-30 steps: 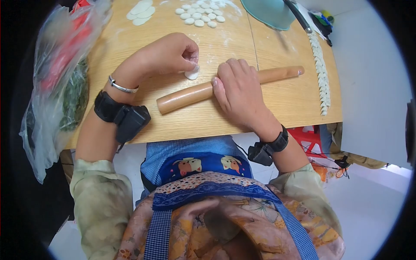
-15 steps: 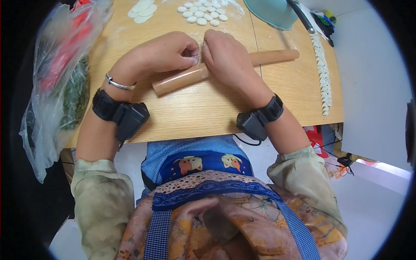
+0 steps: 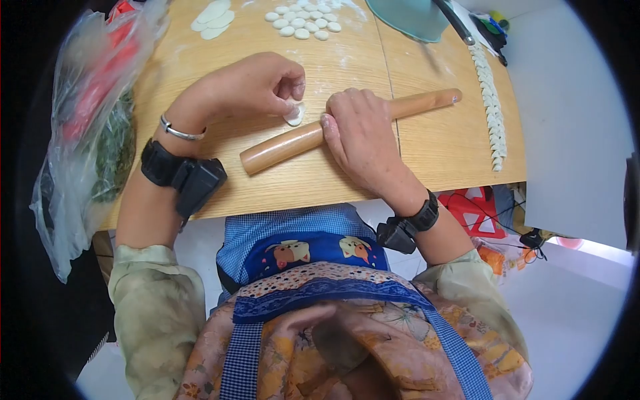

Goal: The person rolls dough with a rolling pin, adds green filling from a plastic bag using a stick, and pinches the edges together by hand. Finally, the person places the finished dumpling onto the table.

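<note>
Wooden tabletop [image 3: 440, 160], flour-dusted, lay before you with small dough discs [image 3: 299, 23] at its far side
Your left grip [image 3: 270, 83] pinched the edge of a small dough round [image 3: 295, 117], which sat just beside the rolling pin [image 3: 283, 147]; your right grip [image 3: 360, 132] was curled over the pin's middle; flat dough ovals [image 3: 215, 20] lay beyond your left grip, left of the discs

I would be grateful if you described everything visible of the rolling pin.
The rolling pin is a smooth, glossy, light-brown cylinder, apparently wooden, with no separate handles visible and a small pale mark near its right end. It lies slantwise over the table, its left end nearer the person. The right hand grips and hides its middle. Just beyond its left part is a small dough piece, very close to it.
</note>
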